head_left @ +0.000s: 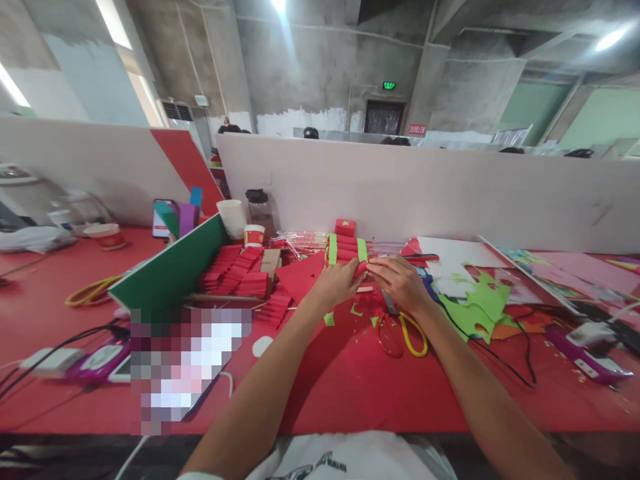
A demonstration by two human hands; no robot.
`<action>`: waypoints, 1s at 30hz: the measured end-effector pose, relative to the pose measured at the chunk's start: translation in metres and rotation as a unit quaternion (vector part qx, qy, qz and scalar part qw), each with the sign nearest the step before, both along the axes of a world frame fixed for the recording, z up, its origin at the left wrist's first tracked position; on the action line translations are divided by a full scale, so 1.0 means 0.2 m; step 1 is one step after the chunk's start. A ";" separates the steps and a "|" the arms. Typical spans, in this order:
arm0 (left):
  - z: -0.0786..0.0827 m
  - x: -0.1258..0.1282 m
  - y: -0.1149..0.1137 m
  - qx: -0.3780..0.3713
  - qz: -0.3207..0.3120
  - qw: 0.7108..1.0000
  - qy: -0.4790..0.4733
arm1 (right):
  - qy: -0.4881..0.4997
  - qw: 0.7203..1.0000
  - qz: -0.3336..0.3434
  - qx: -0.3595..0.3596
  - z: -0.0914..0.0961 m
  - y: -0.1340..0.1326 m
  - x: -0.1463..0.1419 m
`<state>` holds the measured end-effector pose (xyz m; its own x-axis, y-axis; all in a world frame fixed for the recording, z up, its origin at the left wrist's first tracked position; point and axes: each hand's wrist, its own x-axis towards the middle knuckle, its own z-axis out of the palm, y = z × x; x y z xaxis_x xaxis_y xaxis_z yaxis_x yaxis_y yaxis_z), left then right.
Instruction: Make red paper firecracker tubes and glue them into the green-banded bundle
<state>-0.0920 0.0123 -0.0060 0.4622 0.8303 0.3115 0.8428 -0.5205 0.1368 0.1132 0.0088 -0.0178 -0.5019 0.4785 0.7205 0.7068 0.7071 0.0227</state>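
Observation:
Both hands meet over the red table, at the near edge of a craft piece [345,248] made of red rolls with lime-green strips at its sides. My left hand [336,283] is closed on a small red paper piece [361,269]. At the other end of that piece, the fingertips of my right hand [397,281] are pinched together on it. The fingers partly cover the piece, so its full shape is hidden. Just below my right hand lie scissors [414,335] with red and yellow handles. Small green paper scraps [329,319] are scattered near my left wrist.
Folded red paper strips [235,270] lie at left beside a green board [173,267]. A pixelated, bright screen-like area [195,367] is nearer me. Cut green paper [475,303] and a black cable [500,360] lie at right. A white partition [425,193] stands behind.

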 end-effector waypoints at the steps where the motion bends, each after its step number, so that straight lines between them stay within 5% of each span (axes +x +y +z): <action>1: 0.00 0.00 0.00 0.001 0.000 1.000 -0.002 | -0.001 1.000 0.001 0.003 0.00 0.00 0.00; 12: -0.01 -0.01 0.05 -0.004 0.034 0.997 -0.073 | 0.034 0.999 0.018 -0.021 0.03 -0.02 -0.01; 23: 0.02 -0.03 0.03 -0.031 -0.121 0.961 -0.248 | 0.060 0.981 0.027 -0.180 -0.02 0.04 0.05; 30: 0.02 -0.03 0.04 -0.047 -0.149 0.940 -0.303 | 0.053 0.961 0.034 -0.269 -0.01 0.01 0.00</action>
<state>-0.0977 0.0197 -0.0011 0.4393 0.7298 0.5239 0.4140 -0.6820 0.6029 0.1141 0.0112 -0.0198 -0.4824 0.7650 0.4268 0.6367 0.6408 -0.4289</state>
